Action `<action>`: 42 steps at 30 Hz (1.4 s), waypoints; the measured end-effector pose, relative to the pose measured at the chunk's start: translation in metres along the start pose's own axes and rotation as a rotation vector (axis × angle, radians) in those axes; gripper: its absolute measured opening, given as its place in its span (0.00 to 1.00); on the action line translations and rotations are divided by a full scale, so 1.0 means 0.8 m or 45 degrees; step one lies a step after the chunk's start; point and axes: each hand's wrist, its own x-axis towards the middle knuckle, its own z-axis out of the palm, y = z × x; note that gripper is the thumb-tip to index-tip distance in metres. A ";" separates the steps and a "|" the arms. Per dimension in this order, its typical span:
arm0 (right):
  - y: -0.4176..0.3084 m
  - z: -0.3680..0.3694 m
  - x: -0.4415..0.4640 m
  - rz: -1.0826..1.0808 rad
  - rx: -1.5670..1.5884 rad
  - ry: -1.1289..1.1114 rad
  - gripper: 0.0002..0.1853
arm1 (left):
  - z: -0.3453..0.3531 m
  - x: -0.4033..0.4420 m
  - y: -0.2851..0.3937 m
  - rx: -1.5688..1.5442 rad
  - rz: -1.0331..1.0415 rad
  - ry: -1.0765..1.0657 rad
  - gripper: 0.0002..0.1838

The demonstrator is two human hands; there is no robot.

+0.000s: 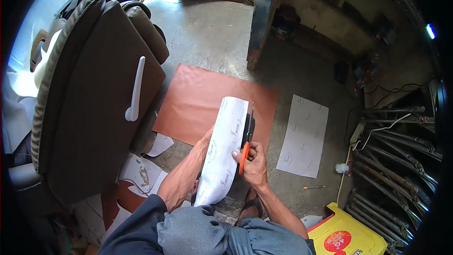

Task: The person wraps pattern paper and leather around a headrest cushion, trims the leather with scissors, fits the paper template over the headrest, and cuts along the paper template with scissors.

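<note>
My right hand (254, 165) is closed on a pair of scissors with orange handles (244, 159). The dark blades (250, 120) point away from me along the right edge of a long white sheet printed with dark lettering (224, 148). This sheet is raised and curves toward my lap. My left hand (209, 135) is mostly behind the sheet and supports it from the left; its fingers are hidden. A dark surface shows beside the sheet's right edge, near the blades. Beneath both hands, a large reddish-brown sheet (198, 92) lies flat on the floor.
Another printed white sheet (303, 137) lies to the right, near an orange pen (314, 187). A brown padded chair (89, 99) with a white lever stands left. Metal frames (391, 165) and a yellow box (347, 233) are at right. Offcuts (141, 174) lie left; another person sits far back.
</note>
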 end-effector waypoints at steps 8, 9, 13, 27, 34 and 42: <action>-0.014 -0.012 0.035 -0.064 -0.047 0.000 0.25 | -0.007 0.018 0.014 -0.061 0.001 -0.107 0.29; -0.023 -0.013 0.041 -0.047 -0.014 -0.050 0.25 | -0.014 0.021 0.017 -0.060 0.016 -0.114 0.29; -0.015 -0.020 0.057 -0.054 -0.074 -0.156 0.27 | -0.058 0.026 0.013 -0.009 0.075 0.019 0.31; 0.010 -0.015 0.003 0.062 -0.213 -0.068 0.29 | -0.107 -0.021 -0.004 0.010 0.091 0.199 0.35; 0.021 -0.015 0.002 -0.100 -0.148 0.022 0.26 | -0.086 -0.018 -0.001 0.032 0.089 0.201 0.35; 0.001 -0.026 0.008 -0.200 -0.415 0.322 0.23 | -0.011 -0.002 -0.013 0.055 -0.003 0.571 0.37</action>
